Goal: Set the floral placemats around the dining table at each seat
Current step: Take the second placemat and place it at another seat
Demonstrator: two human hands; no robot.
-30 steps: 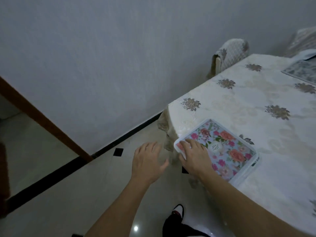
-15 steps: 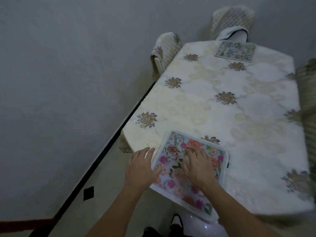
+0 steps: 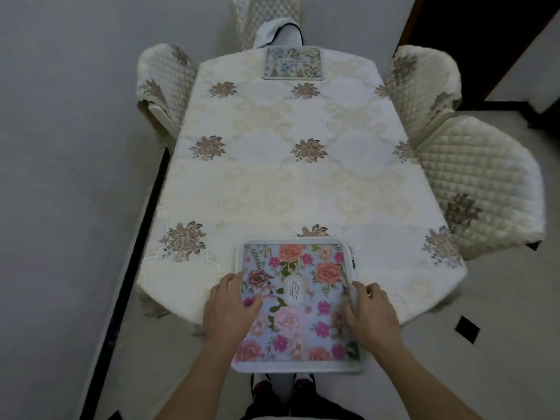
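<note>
At top centre the far placemat [image 3: 292, 62] is set. The left hand [image 3: 230, 307] and blurred right hand [image 3: 371, 313] seemingly grip the pink placemat [image 3: 303, 268], which overhangs the counter [image 3: 272, 177] at bottom; the side seats [image 3: 472, 183] await mats.

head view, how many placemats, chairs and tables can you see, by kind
rectangular floral placemats: 2, the pink-rose floral placemat near, the blue-green floral placemat far
cream quilted fabric-covered chairs: 4, left chair, far chair, upper right chair, lower right chair
dining table under a cream embroidered cloth: 1
total: 7
</note>
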